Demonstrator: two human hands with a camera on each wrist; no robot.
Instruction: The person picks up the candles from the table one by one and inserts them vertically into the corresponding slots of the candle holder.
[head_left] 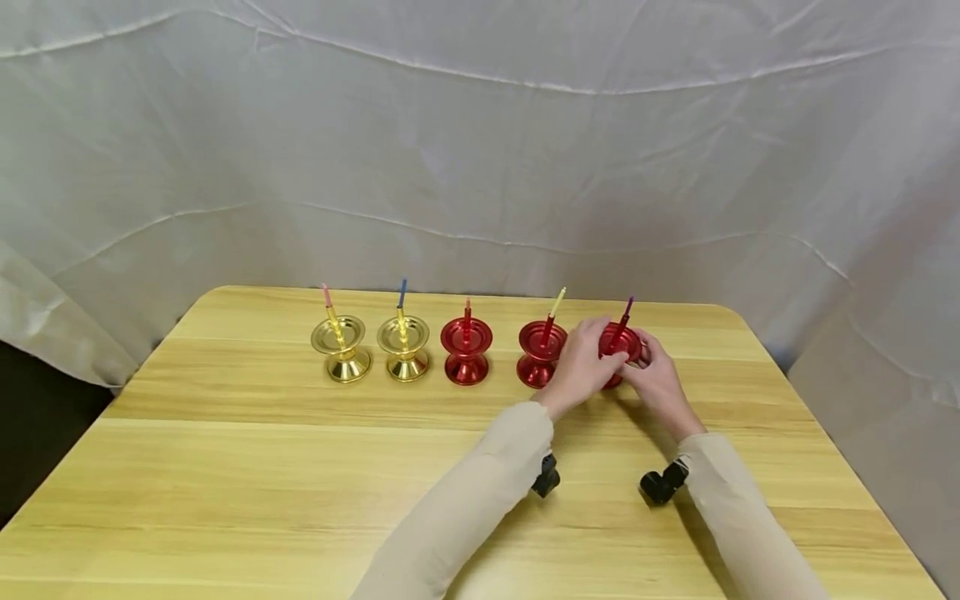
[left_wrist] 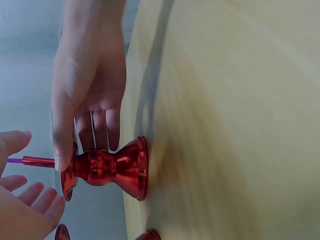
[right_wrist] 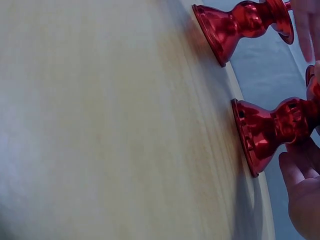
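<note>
At the right end of a row stands a red metallic candle holder (head_left: 621,340), upright on the table, with a thin purple candle (head_left: 628,307) in its stem. My right hand (head_left: 662,385) grips this holder from the right. In the left wrist view, the right thumb lies at the dish of the holder (left_wrist: 132,167) and the other fingers are behind its body. My left hand (head_left: 579,365) is on the holder's left side, its fingers loosely extended around the candle's stem. Whether the left fingertips touch it is unclear.
To the left stand a red holder with a yellow candle (head_left: 555,304), a red holder (head_left: 467,367) with a pinkish candle, and gold holders with a blue candle (head_left: 402,293) and a pink candle (head_left: 326,294). A pale curtain (head_left: 480,167) hangs behind the wooden table (head_left: 262,500).
</note>
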